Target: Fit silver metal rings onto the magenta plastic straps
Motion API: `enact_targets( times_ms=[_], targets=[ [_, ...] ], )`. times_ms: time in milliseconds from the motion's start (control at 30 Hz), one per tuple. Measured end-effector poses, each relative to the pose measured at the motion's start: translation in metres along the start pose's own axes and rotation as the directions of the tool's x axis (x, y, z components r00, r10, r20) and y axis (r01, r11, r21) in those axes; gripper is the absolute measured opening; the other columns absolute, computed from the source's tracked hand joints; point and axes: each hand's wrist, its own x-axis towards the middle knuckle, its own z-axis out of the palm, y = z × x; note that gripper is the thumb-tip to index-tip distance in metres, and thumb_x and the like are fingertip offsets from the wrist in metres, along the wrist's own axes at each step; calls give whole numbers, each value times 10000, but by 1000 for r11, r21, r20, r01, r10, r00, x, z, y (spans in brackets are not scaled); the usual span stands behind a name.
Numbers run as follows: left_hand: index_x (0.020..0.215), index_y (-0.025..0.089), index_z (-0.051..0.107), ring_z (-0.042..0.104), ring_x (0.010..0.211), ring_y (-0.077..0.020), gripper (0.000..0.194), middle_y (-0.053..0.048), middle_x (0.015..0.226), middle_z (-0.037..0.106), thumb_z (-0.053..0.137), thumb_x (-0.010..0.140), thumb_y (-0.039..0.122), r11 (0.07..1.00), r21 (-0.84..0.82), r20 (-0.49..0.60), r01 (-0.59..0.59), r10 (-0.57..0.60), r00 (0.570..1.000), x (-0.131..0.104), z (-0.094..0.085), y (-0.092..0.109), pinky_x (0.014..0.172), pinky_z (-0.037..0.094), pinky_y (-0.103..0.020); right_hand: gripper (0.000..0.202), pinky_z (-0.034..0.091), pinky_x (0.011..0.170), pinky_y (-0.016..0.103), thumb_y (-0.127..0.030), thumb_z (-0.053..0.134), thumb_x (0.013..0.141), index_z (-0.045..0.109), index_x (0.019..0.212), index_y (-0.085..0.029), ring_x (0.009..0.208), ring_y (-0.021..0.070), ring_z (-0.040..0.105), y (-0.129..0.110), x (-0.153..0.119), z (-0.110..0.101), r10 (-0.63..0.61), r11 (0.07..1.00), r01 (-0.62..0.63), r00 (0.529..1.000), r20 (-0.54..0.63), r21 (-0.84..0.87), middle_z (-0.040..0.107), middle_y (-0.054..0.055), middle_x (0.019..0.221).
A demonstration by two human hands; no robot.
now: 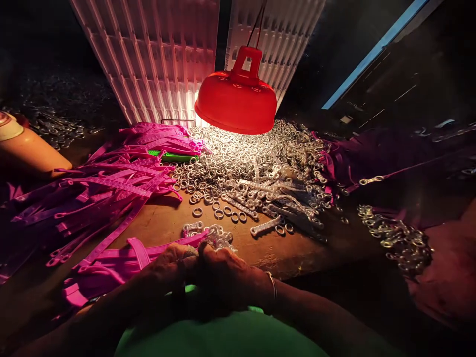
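My left hand (pixel 169 265) and my right hand (pixel 232 272) meet at the table's near edge, fingers bent and pinched together. A pink strap (pixel 193 239) comes out at the fingertips of my left hand, which is closed on it. My right hand's fingers are closed against the left ones; shadow hides what they grip. Just beyond the fingertips lies a small heap of metal rings and clear ring-ended strips (pixel 219 235). More pink straps (pixel 124 260) lie beside my left hand.
A red lamp (pixel 236 101) hangs over a big pile of metal rings (pixel 238 153). Ring-ended strips (pixel 266 225) lie at the pile's near side. Pink straps (pixel 137 183) are heaped left, by a green item (pixel 178 157). Another bunch of metal-ended pieces (pixel 397 240) is at right.
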Motion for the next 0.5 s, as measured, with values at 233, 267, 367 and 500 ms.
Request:
enact_targets(
  times_ms=[233,267,367,500],
  targets=[
    [687,118,617,437,597,-122,350,-25,644,498,579,805,445,779,615,-112,-120,237,965,-5,-5,1,528,324,-237,195,282,459,202,-141,510,815,498,1010,-150,503,81,428,-1,-12,-7,-171,981,164,984,-58,-105,562,-24,679],
    [686,126,632,467,621,-137,334,-35,660,523,559,818,424,678,724,-111,-128,298,948,-6,-6,-1,546,341,-246,194,296,471,199,-176,522,827,505,1020,-157,512,84,448,4,-13,-6,-192,976,177,975,-112,-127,583,-19,695],
    [611,147,616,493,621,-147,374,-41,649,538,486,866,389,460,879,-52,-131,363,930,-11,-3,-14,562,346,-261,160,346,523,197,-261,510,877,541,998,-161,544,98,511,33,-12,-9,-160,976,86,904,-396,-199,608,1,689],
    [855,160,683,561,715,-157,283,-66,806,617,476,885,350,463,869,-54,-178,445,894,-21,2,-31,657,419,-268,129,342,520,248,-183,524,820,608,906,-138,524,136,502,97,-7,-29,-110,866,-294,676,-729,-404,579,49,608]
  ],
)
